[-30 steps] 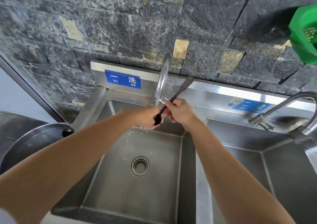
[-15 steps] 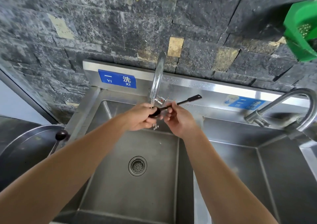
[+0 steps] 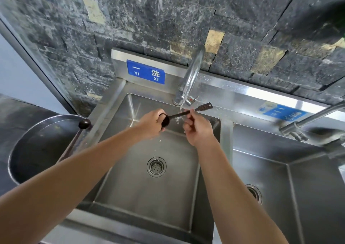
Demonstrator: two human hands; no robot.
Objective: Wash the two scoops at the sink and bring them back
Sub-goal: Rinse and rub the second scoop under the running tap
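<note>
Scoop (image 3: pixel 177 114) under faucet (image 3: pixel 192 75): bowl in curled fingers of left hand (image 3: pixel 152 121), handle between pinching fingers of right hand (image 3: pixel 198 129).

Person's got a dark scoop (image 3: pixel 180 114) under the running tap (image 3: pixel 192 75), over the left sink basin (image 3: pixel 141 202). Left hand (image 3: pixel 152 121) grips the bowl end, right hand (image 3: pixel 197 129) pinches the handle. Water's dripping toward the drain (image 3: pixel 156 167).
</note>
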